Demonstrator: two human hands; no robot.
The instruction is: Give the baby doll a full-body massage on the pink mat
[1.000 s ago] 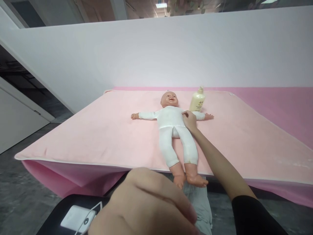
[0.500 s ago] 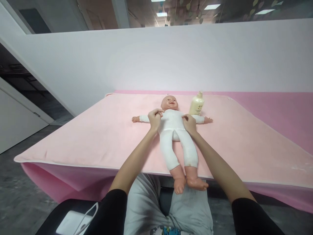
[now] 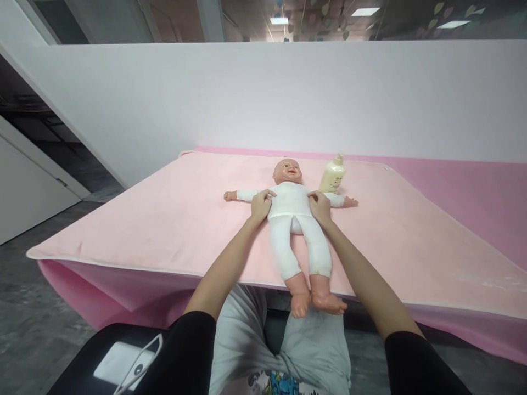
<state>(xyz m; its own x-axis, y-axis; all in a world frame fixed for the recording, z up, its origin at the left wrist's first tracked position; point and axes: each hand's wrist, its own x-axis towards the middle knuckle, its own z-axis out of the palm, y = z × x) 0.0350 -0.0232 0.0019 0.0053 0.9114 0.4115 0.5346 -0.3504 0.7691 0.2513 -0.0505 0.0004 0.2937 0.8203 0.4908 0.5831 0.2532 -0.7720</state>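
Observation:
A baby doll (image 3: 290, 200) with a white cloth body lies on its back on a pink cover (image 3: 173, 219), arms spread, its feet reaching past the near edge. My left hand (image 3: 262, 204) is closed at the doll's side just below the armpit, fingertips on its chest. On the opposite side my right hand (image 3: 320, 204) grips likewise, its fingers curled against the white body. Both palms and some fingers are partly hidden from above. Behind the doll's arm on the right stands a pale yellow pump bottle (image 3: 332, 175), close to my right hand.
A white wall (image 3: 263, 93) rises behind the table, with glass above it. Deeper pink cloth (image 3: 465, 192) shows beneath the cover on the right. At lower left, a white device with a cable (image 3: 123, 362) lies on a black seat (image 3: 78, 356).
My left hand has settled lower, its raised fingers now resting on the doll's chest. My right hand stays at the doll's side. The view has shifted slightly.

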